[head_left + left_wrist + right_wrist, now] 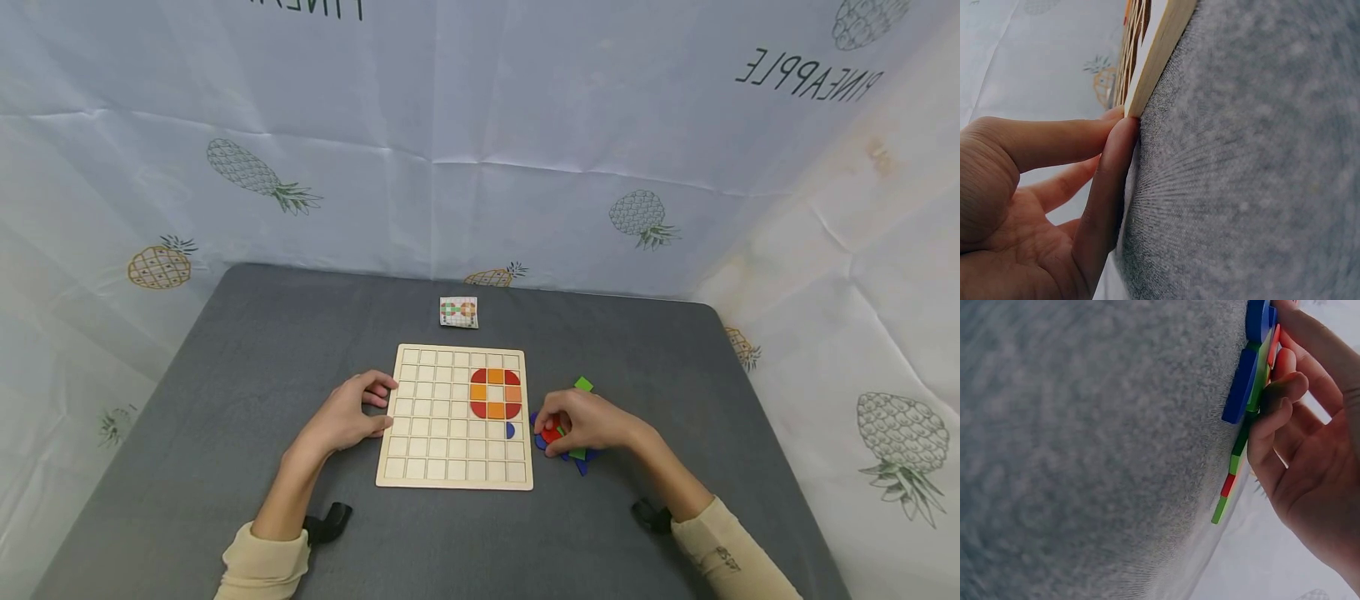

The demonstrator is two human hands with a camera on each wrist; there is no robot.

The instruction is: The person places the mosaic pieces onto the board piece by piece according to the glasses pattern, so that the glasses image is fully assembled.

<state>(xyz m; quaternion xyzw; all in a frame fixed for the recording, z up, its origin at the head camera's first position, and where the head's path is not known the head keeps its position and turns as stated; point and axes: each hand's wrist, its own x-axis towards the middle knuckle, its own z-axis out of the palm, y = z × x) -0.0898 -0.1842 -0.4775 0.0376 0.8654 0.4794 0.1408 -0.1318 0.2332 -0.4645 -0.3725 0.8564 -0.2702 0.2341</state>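
- Pale square gridded board [422, 450]: smooth, matt wood
- Flat blue, green and red pieces [1240, 387]: smooth
- Grey worktop [510, 537]: rough, matt cloth
- White pineapple-printed hanging [525, 125]: creased, faintly glossy

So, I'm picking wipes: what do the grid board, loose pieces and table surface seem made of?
Grid board: likely matte wood, given its pale, streaked edge.
Loose pieces: smooth, colored wood or plastic; their solid color leaves it open.
Table surface: probably matte grey fabric, from its speckled texture in both wrist views.

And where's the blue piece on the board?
Head view: the blue piece lies on the board near its right edge, just below the red-orange ring.
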